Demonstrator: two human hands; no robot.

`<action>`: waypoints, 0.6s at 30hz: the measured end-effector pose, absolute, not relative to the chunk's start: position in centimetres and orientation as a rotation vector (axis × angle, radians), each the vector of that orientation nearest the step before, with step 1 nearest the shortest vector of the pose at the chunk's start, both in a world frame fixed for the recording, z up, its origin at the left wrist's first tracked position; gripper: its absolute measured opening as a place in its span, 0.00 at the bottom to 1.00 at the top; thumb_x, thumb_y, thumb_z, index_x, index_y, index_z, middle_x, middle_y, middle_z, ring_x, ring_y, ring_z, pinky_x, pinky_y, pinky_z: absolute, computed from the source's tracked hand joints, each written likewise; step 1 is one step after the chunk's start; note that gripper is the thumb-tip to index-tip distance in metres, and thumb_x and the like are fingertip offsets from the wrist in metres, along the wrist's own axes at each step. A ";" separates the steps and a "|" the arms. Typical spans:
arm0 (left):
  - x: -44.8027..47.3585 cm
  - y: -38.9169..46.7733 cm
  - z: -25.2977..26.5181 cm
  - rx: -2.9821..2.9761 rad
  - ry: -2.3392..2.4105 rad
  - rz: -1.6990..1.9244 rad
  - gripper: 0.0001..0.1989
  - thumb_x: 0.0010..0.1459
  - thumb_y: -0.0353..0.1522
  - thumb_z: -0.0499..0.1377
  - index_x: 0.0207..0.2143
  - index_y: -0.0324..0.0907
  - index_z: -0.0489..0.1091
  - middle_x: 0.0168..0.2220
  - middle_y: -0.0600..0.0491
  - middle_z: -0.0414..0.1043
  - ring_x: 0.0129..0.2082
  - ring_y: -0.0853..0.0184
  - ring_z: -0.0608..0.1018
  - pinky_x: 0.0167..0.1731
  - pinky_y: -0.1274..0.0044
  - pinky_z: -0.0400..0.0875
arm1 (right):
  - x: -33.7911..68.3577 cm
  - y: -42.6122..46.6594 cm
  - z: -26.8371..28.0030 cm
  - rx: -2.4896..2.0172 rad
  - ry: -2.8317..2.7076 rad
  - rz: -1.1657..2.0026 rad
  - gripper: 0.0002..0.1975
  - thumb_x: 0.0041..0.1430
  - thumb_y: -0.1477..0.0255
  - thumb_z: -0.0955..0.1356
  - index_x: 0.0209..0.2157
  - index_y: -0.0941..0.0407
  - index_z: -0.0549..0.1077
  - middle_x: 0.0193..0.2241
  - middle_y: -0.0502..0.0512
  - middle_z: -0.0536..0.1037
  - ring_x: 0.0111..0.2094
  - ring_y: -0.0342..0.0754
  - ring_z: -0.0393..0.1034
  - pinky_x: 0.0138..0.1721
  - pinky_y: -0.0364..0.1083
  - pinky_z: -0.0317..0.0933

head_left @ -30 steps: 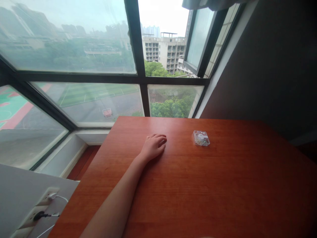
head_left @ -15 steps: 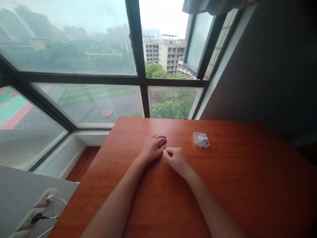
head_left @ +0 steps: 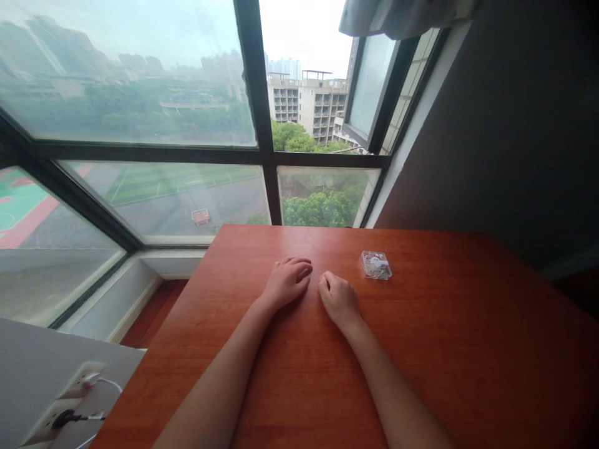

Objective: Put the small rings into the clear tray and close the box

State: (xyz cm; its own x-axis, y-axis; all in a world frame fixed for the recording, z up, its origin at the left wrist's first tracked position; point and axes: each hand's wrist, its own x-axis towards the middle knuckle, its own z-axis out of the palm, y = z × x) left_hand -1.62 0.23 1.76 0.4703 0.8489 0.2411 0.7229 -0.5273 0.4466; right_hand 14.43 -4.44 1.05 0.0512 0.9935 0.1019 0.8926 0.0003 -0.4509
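Note:
My left hand (head_left: 287,279) rests palm down on the wooden table (head_left: 281,362), its fingers loosely bent with the thumb apart from them. I can see nothing in it, though its palm is hidden. Just to the right, with a narrow gap between the two, my right hand (head_left: 339,299) is closed, fingers curled in against the thumb. Whatever it may hold is too small or too hidden to make out. A small clear plastic box (head_left: 375,265) sits beyond it to the right, with small pale and metallic pieces inside that I cannot identify.
Past the table's far edge stand large windows (head_left: 187,153) with dark frames, one pane open at the upper right. A curtain (head_left: 393,19) hangs above it. Wall sockets (head_left: 70,411) with plugged-in cables are at the lower left, and a dark wall (head_left: 491,137) rises on the right.
My right hand has drawn away to the right from my left hand and its fingers have curled in more. The left hand and the box keep their places; the view has shifted slightly.

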 end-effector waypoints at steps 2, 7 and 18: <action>-1.6 0.2 1.7 2.441 1.340 0.637 0.12 0.56 0.31 0.54 0.42 0.49 0.73 0.50 0.54 0.72 0.52 0.61 0.69 0.50 0.68 0.63 | 14.4 -4.5 0.9 -1.939 -1.927 0.323 0.15 0.65 0.68 0.57 0.30 0.54 0.72 0.28 0.51 0.75 0.28 0.42 0.63 0.27 0.44 0.39; -1.6 0.3 1.7 2.452 1.325 0.659 0.12 0.57 0.31 0.54 0.42 0.49 0.73 0.50 0.55 0.72 0.51 0.62 0.70 0.49 0.69 0.63 | 14.3 -4.4 0.6 -1.916 -1.986 0.230 0.19 0.67 0.64 0.56 0.29 0.55 0.72 0.28 0.52 0.75 0.28 0.43 0.63 0.27 0.44 0.40; -1.4 0.5 1.8 2.472 1.359 0.648 0.11 0.57 0.31 0.54 0.41 0.48 0.73 0.49 0.55 0.72 0.49 0.62 0.70 0.48 0.69 0.63 | 14.0 -4.6 0.7 -1.942 -1.972 0.215 0.13 0.64 0.69 0.59 0.29 0.55 0.71 0.28 0.52 0.75 0.28 0.43 0.64 0.27 0.44 0.41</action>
